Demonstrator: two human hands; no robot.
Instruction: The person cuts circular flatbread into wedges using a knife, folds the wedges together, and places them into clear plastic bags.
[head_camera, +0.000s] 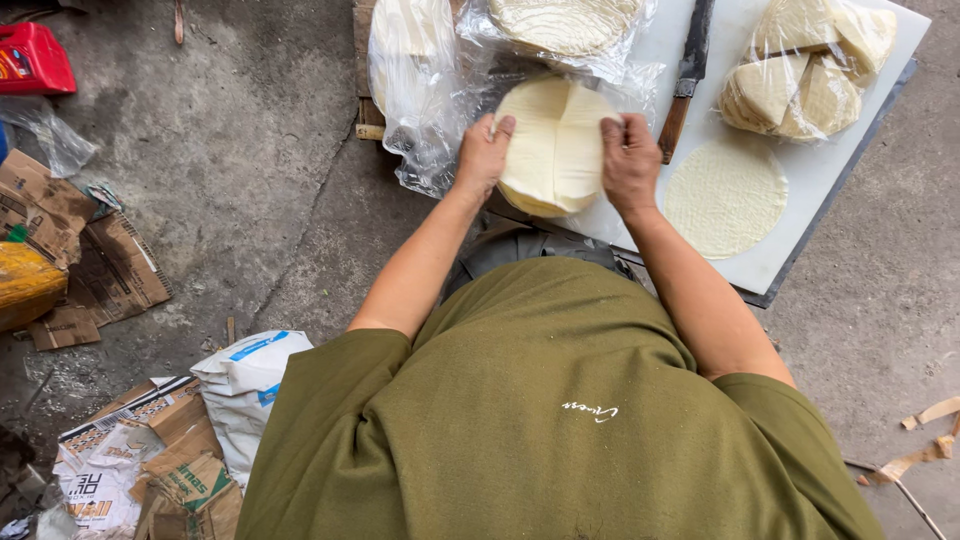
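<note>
Two hands, left hand (483, 152), right hand (630, 160), gripping opposite edges of round wrapper stack (553, 145) between them

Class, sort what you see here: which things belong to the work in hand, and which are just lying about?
In use: stack of round wrappers held by left hand and right hand; white board; knife; bagged wrappers; single wrapper.

Lying about: torn cardboard; white sack; red container.
</note>
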